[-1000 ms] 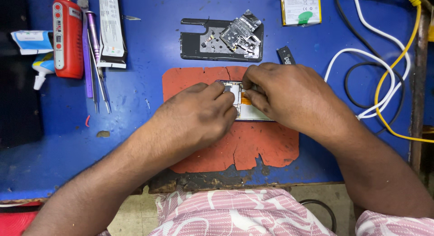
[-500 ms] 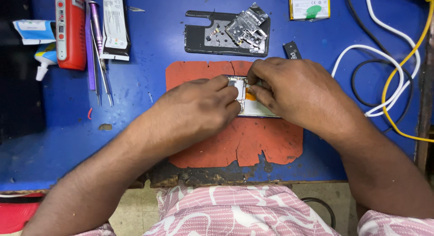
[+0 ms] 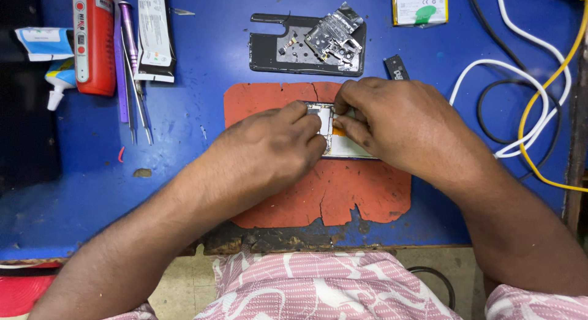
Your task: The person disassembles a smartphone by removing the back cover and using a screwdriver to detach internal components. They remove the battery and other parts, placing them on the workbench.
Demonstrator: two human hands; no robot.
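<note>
In the head view an opened phone (image 3: 343,136) lies on a torn orange mat (image 3: 343,191) near the tabletop's (image 3: 202,69) front edge, its innards bare: pale frame, an orange strip, small dark parts. Its back is already off; I judge the work mid-way, with reassembly left. The left hand (image 3: 269,154) rests curled on the phone's left end, fingertips pinched at its top edge. The right hand (image 3: 398,127) covers the right end, thumb and forefinger nipped together on something small inside. Toward the back edge, a black plate (image 3: 269,50) bears a crinkled silvery shield (image 3: 334,35); metal tweezers (image 3: 138,93) lie at the left.
</note>
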